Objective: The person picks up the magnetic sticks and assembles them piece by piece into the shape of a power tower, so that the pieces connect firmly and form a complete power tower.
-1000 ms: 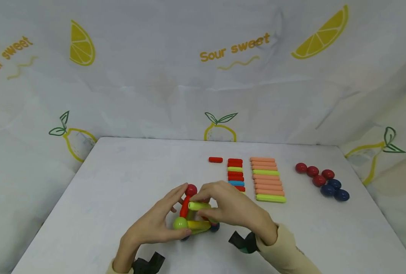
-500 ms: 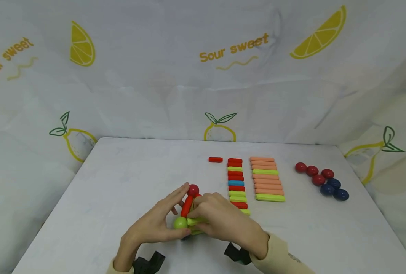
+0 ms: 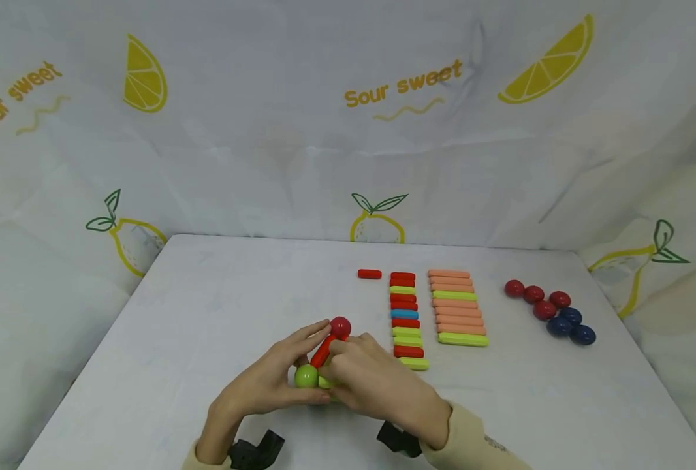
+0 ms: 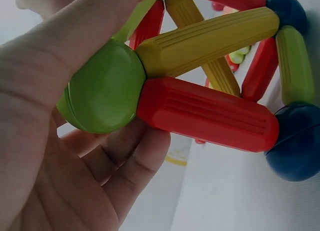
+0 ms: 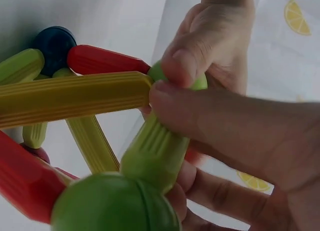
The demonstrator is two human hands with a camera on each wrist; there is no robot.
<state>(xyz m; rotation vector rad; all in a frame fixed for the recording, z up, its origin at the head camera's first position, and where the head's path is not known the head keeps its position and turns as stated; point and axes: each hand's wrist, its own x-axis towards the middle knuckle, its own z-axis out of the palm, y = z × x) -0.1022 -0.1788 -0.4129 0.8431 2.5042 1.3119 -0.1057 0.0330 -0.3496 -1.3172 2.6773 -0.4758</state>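
Note:
Both hands work on a toy building frame of coloured balls and ribbed rods at the table's near middle. My left hand (image 3: 262, 385) grips its left corner, the thumb on a green ball (image 4: 107, 88) and the fingers behind. A red rod (image 4: 210, 116) and a yellow rod (image 4: 210, 41) run from that ball; dark blue balls (image 4: 295, 141) form lower corners. My right hand (image 3: 377, 382) pinches a short light green rod (image 5: 155, 156) between thumb and fingers. That rod spans from the left-hand ball to another green ball (image 5: 115, 206). A red ball (image 3: 340, 328) tops the far side.
Right of the hands lies a column of short red, green and blue rods (image 3: 405, 314), with one red rod (image 3: 369, 274) apart. Beyond it are longer orange and green rods (image 3: 456, 312). Loose red balls (image 3: 533, 294) and blue balls (image 3: 559, 327) lie farther right on the white table (image 3: 177, 313).
My right hand has moved left and down, bringing the light green rod from above the frame against the green ball. The frame's red ball has shifted right; more of the short-rod column shows.

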